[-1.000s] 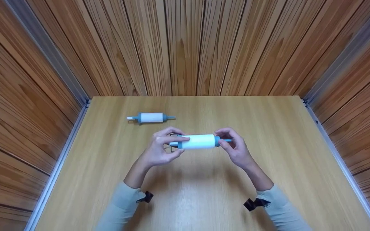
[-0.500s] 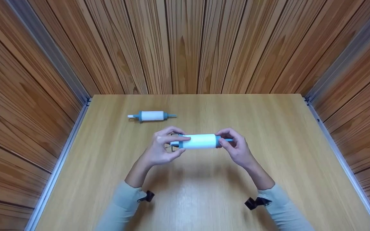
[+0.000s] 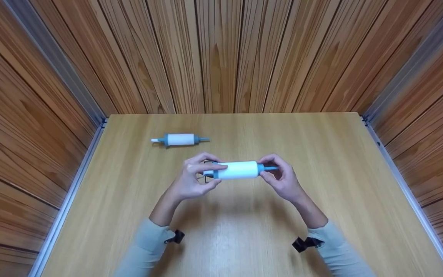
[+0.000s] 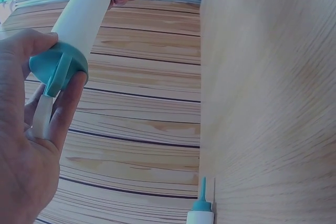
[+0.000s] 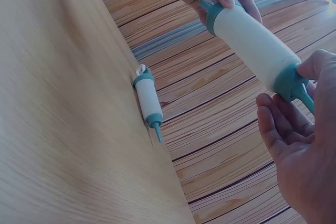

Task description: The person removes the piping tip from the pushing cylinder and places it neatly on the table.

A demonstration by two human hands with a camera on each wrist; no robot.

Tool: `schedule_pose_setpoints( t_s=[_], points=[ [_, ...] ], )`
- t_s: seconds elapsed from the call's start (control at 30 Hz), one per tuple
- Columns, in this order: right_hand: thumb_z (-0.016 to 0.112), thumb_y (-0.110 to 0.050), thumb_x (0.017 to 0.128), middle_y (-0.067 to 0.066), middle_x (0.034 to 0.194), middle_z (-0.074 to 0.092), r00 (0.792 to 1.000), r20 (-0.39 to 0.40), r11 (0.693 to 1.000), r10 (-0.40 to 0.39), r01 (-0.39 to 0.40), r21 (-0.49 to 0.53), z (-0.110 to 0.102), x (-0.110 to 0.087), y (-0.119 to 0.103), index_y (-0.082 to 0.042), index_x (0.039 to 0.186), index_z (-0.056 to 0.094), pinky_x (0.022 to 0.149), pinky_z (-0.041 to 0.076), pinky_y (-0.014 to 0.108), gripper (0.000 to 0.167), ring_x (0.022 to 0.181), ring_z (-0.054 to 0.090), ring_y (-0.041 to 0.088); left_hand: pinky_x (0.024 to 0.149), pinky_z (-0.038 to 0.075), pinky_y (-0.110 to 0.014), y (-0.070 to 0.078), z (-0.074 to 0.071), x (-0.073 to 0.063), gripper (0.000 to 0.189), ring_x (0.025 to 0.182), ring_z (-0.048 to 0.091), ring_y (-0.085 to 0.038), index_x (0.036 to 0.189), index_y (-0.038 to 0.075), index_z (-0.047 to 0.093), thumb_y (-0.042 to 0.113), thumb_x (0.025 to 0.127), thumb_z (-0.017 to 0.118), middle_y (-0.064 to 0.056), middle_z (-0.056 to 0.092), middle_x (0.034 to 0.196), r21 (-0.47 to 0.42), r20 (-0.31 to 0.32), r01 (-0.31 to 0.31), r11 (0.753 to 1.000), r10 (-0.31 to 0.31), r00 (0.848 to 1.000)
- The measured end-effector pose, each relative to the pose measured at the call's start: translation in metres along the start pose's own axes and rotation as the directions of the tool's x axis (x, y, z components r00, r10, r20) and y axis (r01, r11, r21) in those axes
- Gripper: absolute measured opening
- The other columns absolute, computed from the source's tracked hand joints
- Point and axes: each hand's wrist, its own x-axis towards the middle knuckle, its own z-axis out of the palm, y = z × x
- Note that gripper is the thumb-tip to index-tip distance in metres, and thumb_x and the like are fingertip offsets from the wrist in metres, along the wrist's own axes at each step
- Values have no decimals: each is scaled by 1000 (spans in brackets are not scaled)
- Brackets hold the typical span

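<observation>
Nearest to me lie the two sleeves, the left sleeve (image 3: 142,246) and the right sleeve (image 3: 338,250), each with a black mount (image 3: 174,236) at its cuff, turned inward, I judge, so that my wrist feeds take in the handwork. Both forearms slope in over the table (image 3: 360,173) toward the middle, which puts the hands level with each other.

Between them is the white cylinder (image 3: 238,170), held lengthwise from left to right and clear of the tabletop. The left hand (image 3: 194,177) grips its teal collar, thumb on one side and fingers on the other, one finger reaching along the white body; I take this as the steadying hold. A pale tab (image 4: 43,116) sticks out of that end into the space beside the palm.

On the other end the right hand (image 3: 283,179) pinches the teal cap (image 5: 289,81) with thumb and fingertips, leaving the thin nozzle pointing past them. I read that light hold as suited to fine handling; I cannot tell how hard it presses.

Beyond the hands a second cylinder (image 3: 180,139) lies on its side, out of their way and roughly parallel. Behind the table rises the plank wall (image 3: 221,57).
</observation>
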Motion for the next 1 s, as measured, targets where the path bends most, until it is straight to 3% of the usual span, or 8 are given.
schedule_pose_setpoints(
  t_s=[0.3,0.53,1.0],
  points=[
    [63,14,101,-11,125,69,1000,5,999,20,-20,-27,0,0,-1,17,130,59,95,63,21,29,109,70,10,98,67,-37,1,0,-1,37,125,74,-37,130,11,85,7,94,87,-20,76,133,-8,-3,13,1000,-13,1000],
    [62,10,106,-11,119,70,998,39,995,59,-55,-87,-2,1,-3,12,130,62,86,68,25,24,101,74,7,86,69,-33,1,-1,-1,36,120,75,-36,127,11,86,6,91,89,-18,77,130,-4,-11,16,1000,-16,1000],
    [62,12,105,-11,121,70,998,51,997,47,-44,-64,-3,1,-3,12,130,62,88,67,23,25,103,74,7,93,67,-33,1,-1,-2,36,123,74,-37,128,11,85,7,92,88,-18,77,132,-19,-4,30,999,-31,1000]
  ],
)
